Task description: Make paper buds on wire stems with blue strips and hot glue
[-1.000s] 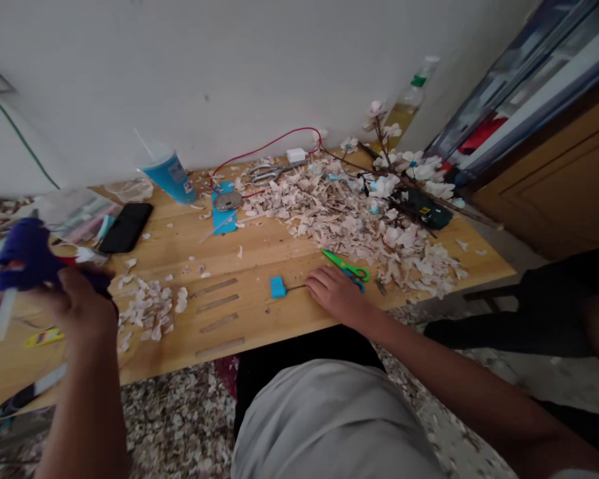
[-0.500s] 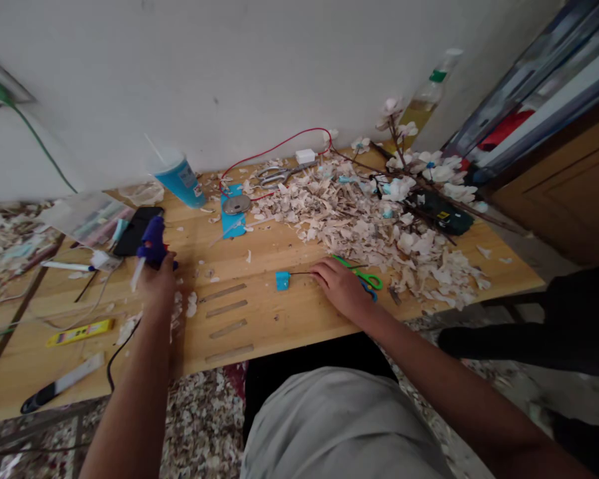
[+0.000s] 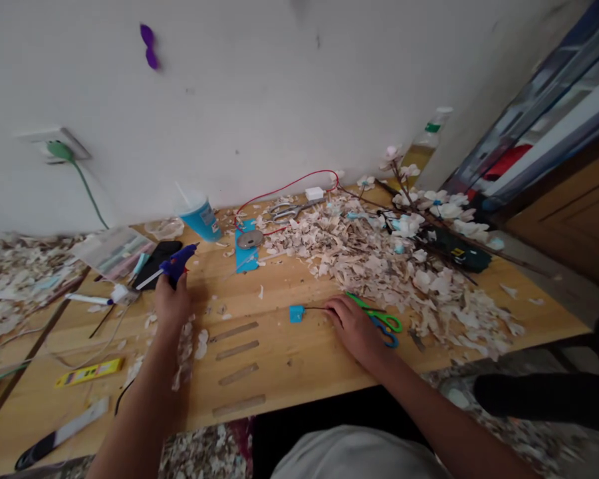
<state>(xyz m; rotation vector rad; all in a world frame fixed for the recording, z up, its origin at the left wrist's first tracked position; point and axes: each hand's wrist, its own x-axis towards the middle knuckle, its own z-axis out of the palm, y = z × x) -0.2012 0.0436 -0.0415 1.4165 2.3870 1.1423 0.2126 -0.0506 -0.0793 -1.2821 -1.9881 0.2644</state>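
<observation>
My left hand (image 3: 172,301) is wrapped round the handle of a purple hot glue gun (image 3: 177,261), whose nozzle points away to the right; a pale glue stick sticks out of its back. Low over the table, my right hand (image 3: 349,322) pinches a thin dark stem (image 3: 315,308). At the stem's far end is a small blue piece (image 3: 296,314), its exact kind unclear. Just beyond and beside my right hand lie green-handled scissors (image 3: 389,322) and a blue handle loop (image 3: 386,336), partly hidden by the hand.
A heap of pale petal-like flakes (image 3: 349,246) covers the right, with white flower branches (image 3: 449,211) and a bottle (image 3: 423,150) behind. A blue cup (image 3: 203,223), metal scissors (image 3: 286,211) and a blue card (image 3: 246,259) stand or lie at the back. A yellow box cutter (image 3: 90,372) is at left.
The view has tilted upward, so things sit lower in the picture. My left hand has turned the glue gun so its nozzle points right. My right hand keeps its pinch on the stem.
</observation>
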